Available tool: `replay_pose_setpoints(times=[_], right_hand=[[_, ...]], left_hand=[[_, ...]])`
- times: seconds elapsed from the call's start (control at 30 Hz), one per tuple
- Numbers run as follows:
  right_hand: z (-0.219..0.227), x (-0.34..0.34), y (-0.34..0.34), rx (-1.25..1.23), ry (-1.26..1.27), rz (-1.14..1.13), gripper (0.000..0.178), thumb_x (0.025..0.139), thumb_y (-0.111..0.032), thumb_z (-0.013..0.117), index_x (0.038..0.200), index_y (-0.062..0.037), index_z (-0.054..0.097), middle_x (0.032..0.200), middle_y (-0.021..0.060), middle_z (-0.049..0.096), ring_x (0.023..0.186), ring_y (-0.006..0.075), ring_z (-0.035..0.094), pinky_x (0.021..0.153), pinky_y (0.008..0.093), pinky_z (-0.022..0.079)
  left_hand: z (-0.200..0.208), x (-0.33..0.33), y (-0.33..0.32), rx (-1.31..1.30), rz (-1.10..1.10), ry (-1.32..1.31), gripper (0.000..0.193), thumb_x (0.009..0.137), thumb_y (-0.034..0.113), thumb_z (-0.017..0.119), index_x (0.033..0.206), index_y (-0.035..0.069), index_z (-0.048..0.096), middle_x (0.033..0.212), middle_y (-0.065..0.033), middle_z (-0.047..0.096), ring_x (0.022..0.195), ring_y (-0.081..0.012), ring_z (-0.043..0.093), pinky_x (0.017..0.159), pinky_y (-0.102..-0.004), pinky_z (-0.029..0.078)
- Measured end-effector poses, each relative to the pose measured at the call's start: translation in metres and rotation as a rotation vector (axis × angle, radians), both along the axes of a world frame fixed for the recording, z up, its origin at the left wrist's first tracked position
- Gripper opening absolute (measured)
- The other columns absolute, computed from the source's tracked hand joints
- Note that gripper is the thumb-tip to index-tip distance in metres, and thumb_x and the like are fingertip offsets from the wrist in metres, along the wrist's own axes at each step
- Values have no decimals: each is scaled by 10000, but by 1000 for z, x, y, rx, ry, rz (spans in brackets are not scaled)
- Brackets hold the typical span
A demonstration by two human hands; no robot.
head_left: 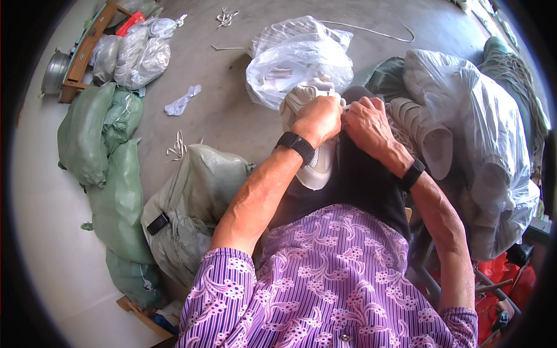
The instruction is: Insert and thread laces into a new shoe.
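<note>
A beige and white sneaker (317, 174) rests across my dark-trousered thighs, its toe toward me. My left hand (320, 119) lies over the middle of it with the fingers curled closed. Close beside it, my right hand (369, 126) is closed too, with the fingertips pinched together. A short piece of white shoelace (346, 108) shows between the two hands, and both seem to grip it. The fingertips are partly hidden, as is the lacing area under my left hand. Several more beige shoes (439, 149) lie stacked just right of my right wrist.
A clear plastic bag (264, 78) with pale contents sits on the floor ahead. Loose laces (227, 17) and a white scrap (183, 101) lie about. Green sacks (87, 136) line the left, a greyish sack (200, 174) is nearer, and a large plastic bag (493, 133) bulges at the right.
</note>
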State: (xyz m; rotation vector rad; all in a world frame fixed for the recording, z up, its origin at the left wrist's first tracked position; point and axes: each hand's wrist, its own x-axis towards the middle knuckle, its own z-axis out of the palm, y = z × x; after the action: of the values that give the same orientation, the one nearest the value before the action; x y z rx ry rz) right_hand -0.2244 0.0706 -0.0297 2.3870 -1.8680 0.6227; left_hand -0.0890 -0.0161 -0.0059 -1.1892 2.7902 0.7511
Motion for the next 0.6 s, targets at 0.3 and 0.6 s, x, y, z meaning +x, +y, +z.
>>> replay_pose_setpoints(times=[0.3, 0.6], right_hand=[[6, -1, 0, 69, 77, -6, 66, 701, -133, 601, 731, -127, 659, 777, 7, 550, 847, 193, 513, 806, 403, 355], [4, -3, 3, 94, -76, -5, 107, 700, -128, 655, 803, -113, 633, 817, 38, 534, 892, 229, 500, 793, 394, 370]], left_hand=[[2, -1, 4, -52, -26, -15, 141, 795, 144, 585, 829, 43, 677, 807, -179, 674, 806, -314, 670, 682, -402, 532], [-4, 11, 3, -61, -102, 140, 128, 761, 151, 597, 781, 61, 687, 775, -172, 662, 749, -328, 659, 660, -414, 524]])
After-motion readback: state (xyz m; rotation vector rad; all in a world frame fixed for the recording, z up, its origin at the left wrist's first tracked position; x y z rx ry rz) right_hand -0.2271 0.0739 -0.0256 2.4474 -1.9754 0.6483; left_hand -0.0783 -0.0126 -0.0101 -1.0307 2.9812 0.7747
